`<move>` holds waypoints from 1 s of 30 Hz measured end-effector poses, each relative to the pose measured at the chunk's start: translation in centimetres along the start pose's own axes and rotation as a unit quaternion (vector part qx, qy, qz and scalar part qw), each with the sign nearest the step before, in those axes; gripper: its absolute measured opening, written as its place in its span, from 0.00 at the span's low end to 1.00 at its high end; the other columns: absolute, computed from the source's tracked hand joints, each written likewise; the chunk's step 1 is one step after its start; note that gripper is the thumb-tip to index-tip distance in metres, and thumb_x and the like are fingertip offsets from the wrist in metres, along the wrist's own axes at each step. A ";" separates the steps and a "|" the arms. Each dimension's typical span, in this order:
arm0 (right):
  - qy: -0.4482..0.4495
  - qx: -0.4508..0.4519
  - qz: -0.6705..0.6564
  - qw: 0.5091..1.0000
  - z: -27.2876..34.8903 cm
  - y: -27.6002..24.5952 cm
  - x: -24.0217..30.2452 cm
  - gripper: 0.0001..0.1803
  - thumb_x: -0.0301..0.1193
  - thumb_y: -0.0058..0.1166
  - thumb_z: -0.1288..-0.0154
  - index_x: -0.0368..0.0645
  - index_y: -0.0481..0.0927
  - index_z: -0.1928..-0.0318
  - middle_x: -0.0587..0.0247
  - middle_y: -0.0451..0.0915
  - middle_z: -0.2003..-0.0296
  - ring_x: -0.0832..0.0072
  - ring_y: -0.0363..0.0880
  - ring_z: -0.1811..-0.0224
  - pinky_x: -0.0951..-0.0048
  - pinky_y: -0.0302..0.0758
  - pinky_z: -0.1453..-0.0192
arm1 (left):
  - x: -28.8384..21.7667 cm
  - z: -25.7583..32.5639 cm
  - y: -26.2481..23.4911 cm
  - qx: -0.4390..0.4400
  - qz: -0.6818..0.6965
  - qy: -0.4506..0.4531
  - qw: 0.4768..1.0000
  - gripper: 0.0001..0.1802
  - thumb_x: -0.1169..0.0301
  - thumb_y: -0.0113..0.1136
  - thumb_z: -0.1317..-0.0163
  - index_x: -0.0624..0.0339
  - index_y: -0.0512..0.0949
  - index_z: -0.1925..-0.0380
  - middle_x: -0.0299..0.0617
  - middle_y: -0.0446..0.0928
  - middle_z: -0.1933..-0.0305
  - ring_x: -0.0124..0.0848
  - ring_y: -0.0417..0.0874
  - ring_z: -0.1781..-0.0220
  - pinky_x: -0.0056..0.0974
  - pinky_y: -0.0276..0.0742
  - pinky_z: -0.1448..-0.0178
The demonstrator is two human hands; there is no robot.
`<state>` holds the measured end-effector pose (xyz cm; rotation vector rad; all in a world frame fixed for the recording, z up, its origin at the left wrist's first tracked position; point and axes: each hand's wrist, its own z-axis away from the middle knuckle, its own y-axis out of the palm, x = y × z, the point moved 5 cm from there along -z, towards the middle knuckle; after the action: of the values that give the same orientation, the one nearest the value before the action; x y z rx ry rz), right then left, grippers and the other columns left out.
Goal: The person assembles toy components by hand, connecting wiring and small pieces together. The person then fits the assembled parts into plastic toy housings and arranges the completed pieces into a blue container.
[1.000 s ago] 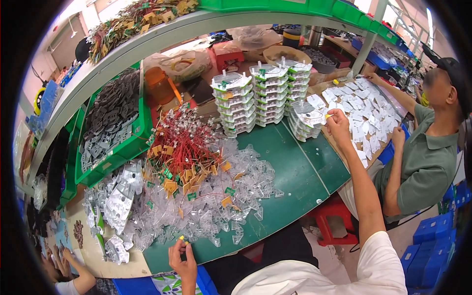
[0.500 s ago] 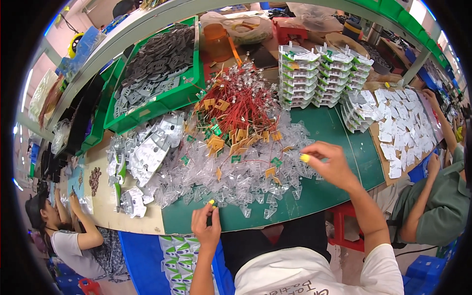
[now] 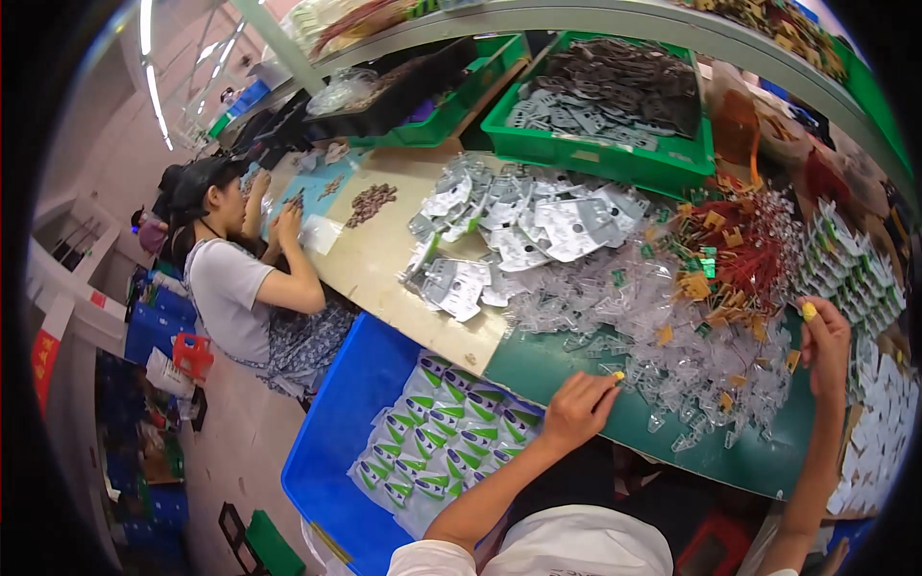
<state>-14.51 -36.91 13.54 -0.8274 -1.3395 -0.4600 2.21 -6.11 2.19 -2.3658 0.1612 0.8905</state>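
Over the near edge of the green mat (image 3: 538, 370), my left hand (image 3: 579, 408) is closed, thumb and forefinger pinched together by a yellow fingertip cover. What sits in that pinch, if anything, is too small to make out. Beyond it spreads a heap of small clear plastic pieces (image 3: 663, 326). My right hand (image 3: 828, 348) is raised at the heap's right side, its yellow-covered forefinger apart from the thumb, with nothing visible between them. Behind the clear pieces lies a tangle of red wires (image 3: 759, 240) with small orange and green boards.
White-grey housings (image 3: 567, 226) lie left of the heap, below a green crate (image 3: 615, 158) of grey parts. A blue bin (image 3: 331, 461) with bagged green-white pieces stands by the table's near edge. Housings (image 3: 850, 269) are stacked at right. A person (image 3: 254, 259) works farther left.
The view has swung left, bringing the blue bin and the seated person further in. My right hand's thumb and forefinger point upward now; my left hand stays by the mat's near edge.
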 end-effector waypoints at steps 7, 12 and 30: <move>-0.162 -0.084 0.479 0.859 -0.5 0.3 1.9 0.08 0.27 0.52 0.46 0.33 0.74 0.71 0.56 0.70 0.83 0.72 0.67 0.82 0.68 0.62 0.76 | -0.1 -0.5 -0.4 -0.005 0.008 0.003 1.000 0.11 0.80 0.65 0.50 0.66 0.79 0.65 0.44 0.80 0.70 0.39 0.78 0.71 0.37 0.74 0.67; -0.224 -0.098 0.275 0.930 1.8 -0.7 2.9 0.05 0.24 0.48 0.39 0.35 0.74 0.71 0.70 0.72 0.76 0.83 0.68 0.75 0.77 0.64 0.70 | 0.0 -0.8 -0.3 0.000 0.011 0.008 1.000 0.11 0.80 0.65 0.50 0.66 0.79 0.64 0.44 0.80 0.70 0.38 0.78 0.71 0.37 0.74 0.66; -0.143 0.117 0.040 0.982 11.7 11.9 1.1 0.04 0.19 0.53 0.47 0.35 0.80 0.69 0.67 0.77 0.78 0.88 0.71 0.79 0.84 0.66 0.76 | -5.3 0.5 -1.1 0.113 0.497 -0.309 0.803 0.17 0.74 0.55 0.35 0.66 0.72 0.46 0.38 0.76 0.57 0.23 0.77 0.58 0.29 0.73 0.50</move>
<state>-13.49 -20.26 11.70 -0.7665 -1.5839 -0.1188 -1.82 -5.42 5.77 -1.5371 1.2253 1.9269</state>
